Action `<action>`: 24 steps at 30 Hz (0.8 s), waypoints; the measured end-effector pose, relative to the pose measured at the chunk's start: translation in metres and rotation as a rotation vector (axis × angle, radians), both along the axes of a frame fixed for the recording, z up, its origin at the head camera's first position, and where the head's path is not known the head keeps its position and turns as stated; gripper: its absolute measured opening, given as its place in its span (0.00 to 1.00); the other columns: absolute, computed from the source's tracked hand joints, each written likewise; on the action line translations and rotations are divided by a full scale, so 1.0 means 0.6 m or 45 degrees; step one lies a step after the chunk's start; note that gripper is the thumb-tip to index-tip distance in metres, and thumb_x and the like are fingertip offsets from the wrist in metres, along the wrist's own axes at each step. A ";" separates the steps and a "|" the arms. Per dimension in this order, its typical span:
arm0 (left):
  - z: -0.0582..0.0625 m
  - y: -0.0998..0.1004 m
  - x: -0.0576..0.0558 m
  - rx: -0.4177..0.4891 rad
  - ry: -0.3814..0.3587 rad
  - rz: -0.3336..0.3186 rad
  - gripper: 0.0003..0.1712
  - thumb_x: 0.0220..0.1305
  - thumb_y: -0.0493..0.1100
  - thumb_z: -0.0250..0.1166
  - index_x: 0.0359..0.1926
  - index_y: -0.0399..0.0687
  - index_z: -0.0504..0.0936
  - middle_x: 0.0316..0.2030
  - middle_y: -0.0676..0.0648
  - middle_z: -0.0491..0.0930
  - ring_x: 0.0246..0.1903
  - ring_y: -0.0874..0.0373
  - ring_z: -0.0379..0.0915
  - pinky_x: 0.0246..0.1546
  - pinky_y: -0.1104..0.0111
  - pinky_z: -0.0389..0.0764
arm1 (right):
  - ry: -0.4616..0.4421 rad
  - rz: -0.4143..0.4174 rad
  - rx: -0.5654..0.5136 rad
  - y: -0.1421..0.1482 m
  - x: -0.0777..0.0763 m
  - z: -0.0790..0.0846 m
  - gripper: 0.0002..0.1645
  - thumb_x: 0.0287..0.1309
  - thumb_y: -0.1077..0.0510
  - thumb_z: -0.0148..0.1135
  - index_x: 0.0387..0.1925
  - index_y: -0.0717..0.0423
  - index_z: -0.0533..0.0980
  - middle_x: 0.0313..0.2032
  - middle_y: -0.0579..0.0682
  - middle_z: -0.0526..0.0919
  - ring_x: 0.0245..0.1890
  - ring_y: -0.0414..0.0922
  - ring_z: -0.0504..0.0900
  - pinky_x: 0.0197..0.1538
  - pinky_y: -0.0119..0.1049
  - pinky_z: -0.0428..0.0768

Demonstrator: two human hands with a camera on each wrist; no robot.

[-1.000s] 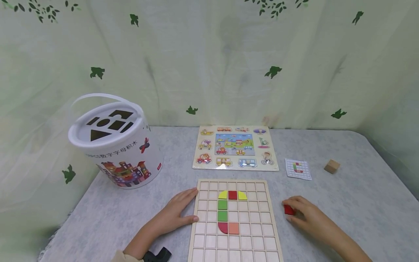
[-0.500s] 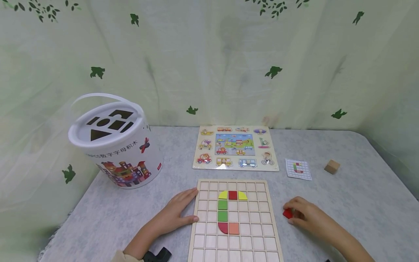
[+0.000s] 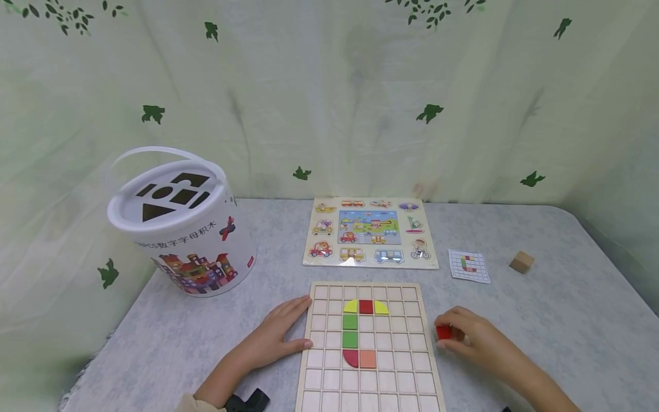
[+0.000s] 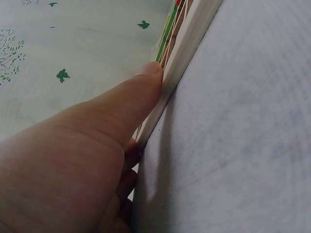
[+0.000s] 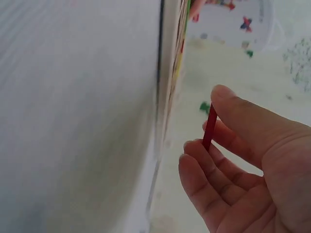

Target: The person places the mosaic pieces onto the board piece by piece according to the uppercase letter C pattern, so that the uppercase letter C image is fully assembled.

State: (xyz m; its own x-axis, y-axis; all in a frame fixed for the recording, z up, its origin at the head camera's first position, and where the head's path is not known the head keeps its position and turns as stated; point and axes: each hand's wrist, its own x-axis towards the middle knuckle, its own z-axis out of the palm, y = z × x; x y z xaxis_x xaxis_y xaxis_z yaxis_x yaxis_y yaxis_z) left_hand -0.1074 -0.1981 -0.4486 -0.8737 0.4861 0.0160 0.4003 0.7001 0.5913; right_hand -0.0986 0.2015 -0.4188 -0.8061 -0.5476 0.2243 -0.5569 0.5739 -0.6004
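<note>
A wooden grid board lies at the front middle. On it, yellow, red, green and orange tiles form a C-like outline, with a red quarter-round tile at its lower left corner. My left hand rests along the board's left edge, thumb and fingers extended. Just off the right edge, my right hand pinches a small red tile between thumb and fingers. In the right wrist view this red tile appears edge-on, thin and flat.
Behind the board lies a vehicle picture puzzle. To its right are a printed pattern card and a small wooden block. A white lidded bucket stands at the left, and a leaf-print curtain hangs behind the table.
My right hand has shifted left toward the board with the red tile, which has turned between its fingers. My left hand stays on the board's edge.
</note>
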 end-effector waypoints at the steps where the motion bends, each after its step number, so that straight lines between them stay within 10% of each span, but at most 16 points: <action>1: 0.000 0.000 0.000 0.000 0.000 0.000 0.46 0.54 0.64 0.59 0.68 0.47 0.55 0.65 0.47 0.55 0.64 0.48 0.47 0.59 0.49 0.51 | 0.011 0.020 -0.004 -0.009 0.002 0.004 0.15 0.47 0.57 0.67 0.39 0.54 0.77 0.33 0.37 0.72 0.28 0.33 0.69 0.27 0.26 0.73; 11: 0.001 0.003 -0.001 -0.016 -0.001 0.002 0.47 0.54 0.64 0.59 0.68 0.47 0.55 0.65 0.48 0.55 0.64 0.49 0.47 0.59 0.49 0.51 | -0.188 0.109 0.111 -0.107 0.026 0.011 0.15 0.51 0.45 0.62 0.37 0.48 0.76 0.34 0.35 0.70 0.30 0.33 0.69 0.33 0.26 0.74; 24: 0.003 0.003 0.001 -0.007 -0.006 -0.006 0.46 0.54 0.63 0.59 0.68 0.47 0.55 0.65 0.47 0.55 0.64 0.49 0.47 0.59 0.49 0.51 | -0.176 0.099 0.080 -0.131 0.030 -0.016 0.10 0.50 0.48 0.64 0.35 0.43 0.75 0.33 0.34 0.70 0.31 0.33 0.68 0.34 0.26 0.71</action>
